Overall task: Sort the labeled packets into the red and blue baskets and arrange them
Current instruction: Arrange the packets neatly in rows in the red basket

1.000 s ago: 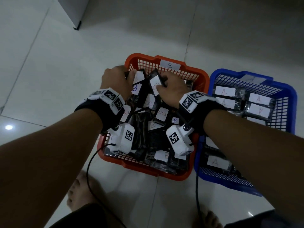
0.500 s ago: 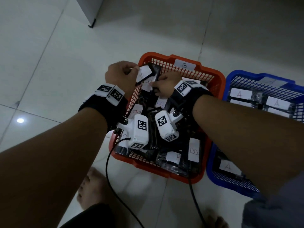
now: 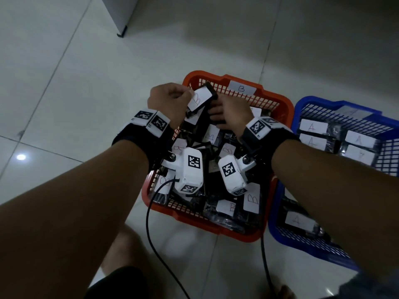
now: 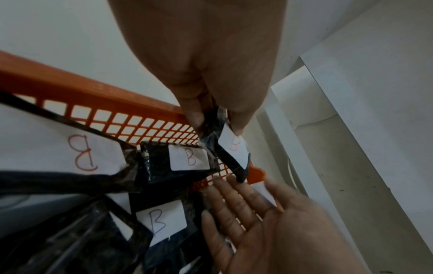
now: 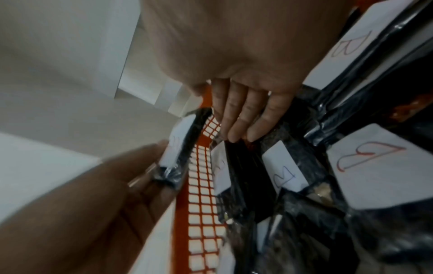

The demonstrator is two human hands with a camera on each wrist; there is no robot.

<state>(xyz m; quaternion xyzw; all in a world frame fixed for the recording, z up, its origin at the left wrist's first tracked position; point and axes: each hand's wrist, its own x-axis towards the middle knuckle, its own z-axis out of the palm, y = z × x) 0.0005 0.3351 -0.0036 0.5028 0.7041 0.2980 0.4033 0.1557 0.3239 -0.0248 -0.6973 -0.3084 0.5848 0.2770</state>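
The red basket (image 3: 278,104), tagged B on its far rim, is full of black packets with white B labels (image 3: 251,200). My left hand (image 3: 190,98) pinches one B packet (image 3: 199,100) by its end and holds it tilted above the basket's far left corner; the left wrist view shows the same packet (image 4: 232,148). My right hand (image 3: 218,117) is just right of it, its straight fingers (image 5: 241,120) touching the packets below. The blue basket (image 3: 306,104) on the right holds packets labelled A (image 3: 312,126) in neat rows.
Both baskets stand on a pale tiled floor (image 3: 86,83). A white cabinet corner (image 3: 121,16) is at the far left. Two black cables (image 3: 149,229) trail from the wrist cameras to the floor. My bare feet (image 3: 121,251) are near the red basket's front.
My left hand has lifted the B packet higher over the far left corner. My right hand has moved left to beside it. The camera has swung, so both baskets sit further right.
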